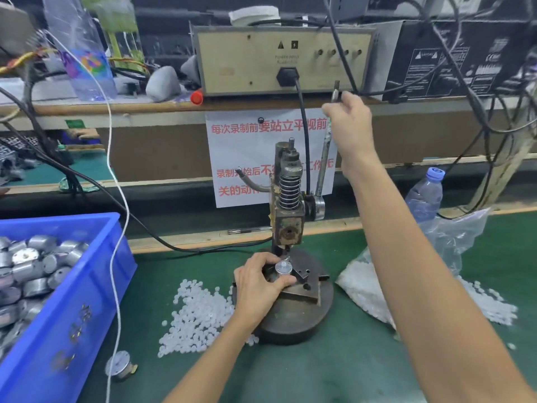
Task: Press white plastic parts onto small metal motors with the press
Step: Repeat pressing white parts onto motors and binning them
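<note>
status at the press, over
Left hand holds motor in fixture, white part on top. Right hand grips press lever, lever raised. Nothing seen blocking.

A: Left of the press (287,205)?
B: Bin (72,286) holding motors (32,271); stray motor (120,366) front-left; loose plastic parts (197,309) against its base (296,321).
A: Right?
B: Bag of parts (366,286) beside the base, bottle (424,196) right-rear. Lever (325,158) on its right flank, right hand (348,123) gripping the top.
A: Behind?
B: Paper notice (241,158); power unit (279,59) above that.
A: On the base?
B: Seated motor (283,269), left hand (258,283) round it.
</note>
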Available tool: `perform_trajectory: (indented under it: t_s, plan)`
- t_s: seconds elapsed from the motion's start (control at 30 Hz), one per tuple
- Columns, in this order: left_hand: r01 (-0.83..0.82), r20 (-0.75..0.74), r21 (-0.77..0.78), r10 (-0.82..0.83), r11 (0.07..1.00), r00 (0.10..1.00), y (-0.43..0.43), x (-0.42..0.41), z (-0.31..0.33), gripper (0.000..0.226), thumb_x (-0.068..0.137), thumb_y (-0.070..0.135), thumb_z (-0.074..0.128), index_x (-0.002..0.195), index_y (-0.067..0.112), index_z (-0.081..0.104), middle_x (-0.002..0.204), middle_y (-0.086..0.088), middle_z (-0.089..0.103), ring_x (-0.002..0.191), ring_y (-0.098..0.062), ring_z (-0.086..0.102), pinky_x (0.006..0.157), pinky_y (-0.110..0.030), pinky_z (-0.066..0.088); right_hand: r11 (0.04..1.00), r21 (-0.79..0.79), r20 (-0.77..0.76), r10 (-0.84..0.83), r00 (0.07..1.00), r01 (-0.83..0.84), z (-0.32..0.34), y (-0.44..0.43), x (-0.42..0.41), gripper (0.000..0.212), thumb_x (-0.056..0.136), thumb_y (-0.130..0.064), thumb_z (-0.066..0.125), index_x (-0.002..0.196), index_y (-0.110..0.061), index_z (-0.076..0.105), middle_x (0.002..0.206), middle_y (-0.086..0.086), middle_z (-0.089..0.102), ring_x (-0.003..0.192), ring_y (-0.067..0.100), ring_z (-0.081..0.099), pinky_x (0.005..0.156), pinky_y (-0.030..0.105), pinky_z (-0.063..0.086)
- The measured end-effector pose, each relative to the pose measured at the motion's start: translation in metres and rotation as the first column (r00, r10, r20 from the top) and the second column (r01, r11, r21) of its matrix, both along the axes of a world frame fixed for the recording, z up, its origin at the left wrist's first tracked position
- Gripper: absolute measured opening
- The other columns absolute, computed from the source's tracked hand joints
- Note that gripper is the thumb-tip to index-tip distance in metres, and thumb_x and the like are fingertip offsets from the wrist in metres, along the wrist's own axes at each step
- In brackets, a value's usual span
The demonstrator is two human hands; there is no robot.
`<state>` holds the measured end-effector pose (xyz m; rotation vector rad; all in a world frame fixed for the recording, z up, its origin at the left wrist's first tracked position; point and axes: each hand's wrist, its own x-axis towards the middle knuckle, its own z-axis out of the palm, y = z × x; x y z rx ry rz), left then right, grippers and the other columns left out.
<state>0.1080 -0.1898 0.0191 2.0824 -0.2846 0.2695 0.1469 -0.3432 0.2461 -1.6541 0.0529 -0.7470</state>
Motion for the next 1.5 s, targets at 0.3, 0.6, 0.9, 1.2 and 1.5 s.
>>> perform_trajectory:
  t_s: [0.3, 0.6, 0.9, 1.2, 1.5]
  plan:
    - [-0.005, 0.001, 0.017, 0.005, 1.000, 1.000, -0.001, -0.001, 0.005, 0.035, 0.062, 0.037, 0.084, 0.086, 0.033, 0.058, 0.089, 0.025, 0.053, 0.095, -0.005, 0.053, 0.097, -0.040, 0.038, 0.990, -0.052, 0.183, -0.122, 0.976, 0.133, -0.014, 0.010, -0.026, 0.012, 0.094, -0.010, 0.044, 0.094, -0.021, 0.048, 0.073, -0.009, 0.049, 0.068, 0.011, 0.049, 0.072, 0.032, 0.045]
    - [-0.020, -0.008, 0.017, 0.020, 1.000, 1.000, -0.002, -0.003, 0.006, 0.034, 0.064, 0.038, 0.083, 0.087, 0.033, 0.057, 0.087, 0.028, 0.049, 0.093, -0.002, 0.049, 0.100, -0.039, 0.037, 0.989, -0.025, 0.492, -0.117, 0.863, 0.149, -0.073, 0.024, -0.087, 0.017, 0.092, -0.007, 0.040, 0.088, -0.023, 0.045, 0.069, 0.001, 0.040, 0.058, 0.026, 0.037, 0.058, 0.036, 0.035]
    - [-0.038, 0.037, 0.045, 0.037, 0.998, 0.999, -0.003, 0.001, 0.000, 0.034, 0.063, 0.041, 0.082, 0.083, 0.037, 0.055, 0.085, 0.034, 0.045, 0.084, 0.009, 0.041, 0.088, -0.025, 0.027, 0.989, 0.013, 0.555, -0.127, 0.822, 0.144, -0.094, 0.033, -0.090, 0.011, 0.093, -0.019, 0.036, 0.098, -0.026, 0.042, 0.087, 0.015, 0.043, 0.070, 0.026, 0.041, 0.070, 0.019, 0.039]
    - [-0.053, 0.063, 0.048, 0.050, 0.997, 0.997, -0.004, 0.001, -0.004, 0.032, 0.066, 0.039, 0.080, 0.087, 0.038, 0.056, 0.090, 0.029, 0.052, 0.091, 0.003, 0.046, 0.088, -0.024, 0.024, 0.968, -0.050, 0.346, -0.213, 0.914, 0.245, -0.030, 0.023, -0.030, 0.014, 0.097, -0.006, 0.034, 0.097, -0.013, 0.046, 0.060, -0.011, 0.041, 0.046, -0.004, 0.040, 0.046, 0.013, 0.031]
    - [-0.044, 0.069, 0.113, 0.037, 0.993, 0.997, -0.006, -0.002, -0.002, 0.033, 0.074, 0.039, 0.075, 0.102, 0.028, 0.063, 0.106, 0.021, 0.055, 0.104, -0.004, 0.048, 0.094, -0.027, 0.025, 0.953, -0.304, -0.246, -0.080, 0.966, 0.002, -0.022, -0.004, 0.019, 0.033, 0.098, -0.010, 0.033, 0.131, -0.006, 0.038, 0.111, 0.008, 0.052, 0.082, 0.012, 0.050, 0.066, 0.026, 0.040]
